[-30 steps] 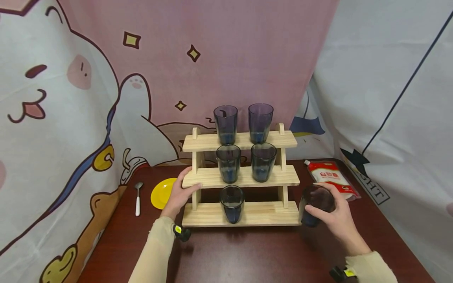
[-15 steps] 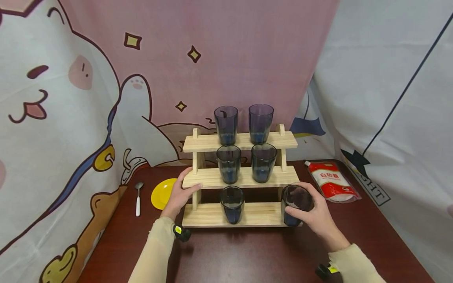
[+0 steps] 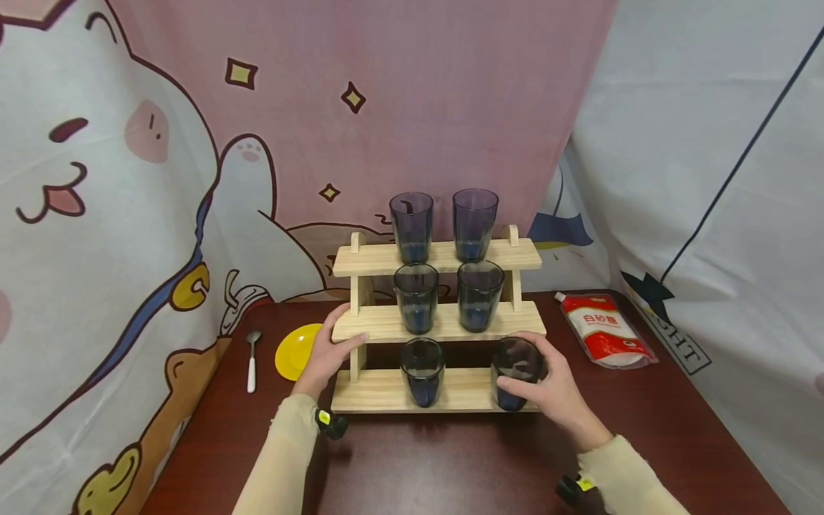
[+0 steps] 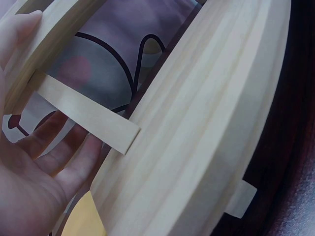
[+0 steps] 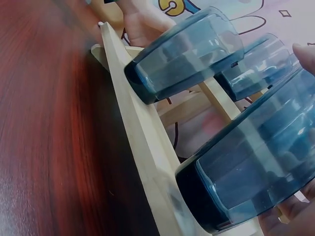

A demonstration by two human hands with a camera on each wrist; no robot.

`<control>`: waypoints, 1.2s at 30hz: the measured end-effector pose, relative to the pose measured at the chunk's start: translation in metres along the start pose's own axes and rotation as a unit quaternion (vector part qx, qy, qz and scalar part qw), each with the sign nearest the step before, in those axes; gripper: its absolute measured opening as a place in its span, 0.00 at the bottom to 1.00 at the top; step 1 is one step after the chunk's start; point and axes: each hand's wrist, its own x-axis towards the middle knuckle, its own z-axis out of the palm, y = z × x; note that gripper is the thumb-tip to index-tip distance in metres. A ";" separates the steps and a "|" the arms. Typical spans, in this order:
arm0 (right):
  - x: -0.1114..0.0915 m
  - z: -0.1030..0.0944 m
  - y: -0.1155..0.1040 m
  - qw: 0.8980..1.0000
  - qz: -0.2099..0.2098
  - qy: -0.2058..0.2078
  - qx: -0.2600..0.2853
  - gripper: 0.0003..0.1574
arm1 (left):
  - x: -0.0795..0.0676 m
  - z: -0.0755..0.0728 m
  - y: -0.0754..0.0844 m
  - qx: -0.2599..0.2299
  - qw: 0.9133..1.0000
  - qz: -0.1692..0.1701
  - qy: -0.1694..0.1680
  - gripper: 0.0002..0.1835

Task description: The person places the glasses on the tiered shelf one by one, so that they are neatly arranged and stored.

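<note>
A three-tier wooden display rack (image 3: pixel 380 390) stands on the table. My left hand (image 3: pixel 327 357) grips the left end of its middle board, thumb over the board and fingers by the side upright in the left wrist view. At the right end of the bottom board, my right hand (image 3: pixel 556 390) holds a dark tinted drinking glass (image 3: pixel 515 357) upright around its side. In the right wrist view the base of this glass (image 5: pixel 246 167) is close over the board. Another glass (image 3: pixel 422 375) stands to its left on the same tier.
Two matching glasses stand on the middle tier, including one glass (image 3: pixel 479 297) at right; two more, including a purplish glass (image 3: pixel 412 229), stand on top. A yellow plate (image 3: pixel 296 354) and a spoon (image 3: pixel 251 365) lie left. A red-and-white pouch (image 3: pixel 605 329) lies right.
My right hand has carried the glass leftward, from beside the rack to over the right end of its bottom board. My left hand has stayed on the middle board.
</note>
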 end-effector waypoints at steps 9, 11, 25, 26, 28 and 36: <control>0.005 0.013 0.005 1.000 0.001 -0.013 0.027 0.42 | 0.000 0.000 0.000 0.001 1.000 -0.002 0.003 0.40; 0.005 0.016 0.006 1.000 -0.002 -0.016 0.026 0.43 | 0.000 0.001 0.000 -0.001 1.000 -0.003 0.002 0.40; 0.011 0.030 0.010 0.998 -0.027 -0.026 0.042 0.44 | -0.002 0.002 0.005 -0.001 1.000 -0.004 0.001 0.40; 0.011 0.031 0.011 0.998 -0.029 -0.026 0.041 0.45 | -0.002 0.002 0.005 -0.001 1.000 -0.007 0.001 0.40; 0.010 0.032 0.011 0.998 -0.031 -0.024 0.038 0.45 | -0.002 0.002 0.007 0.000 1.000 -0.013 -0.001 0.41; 0.006 0.035 0.010 0.999 -0.018 -0.015 0.022 0.46 | -0.001 0.000 0.007 0.008 1.000 -0.023 -0.002 0.42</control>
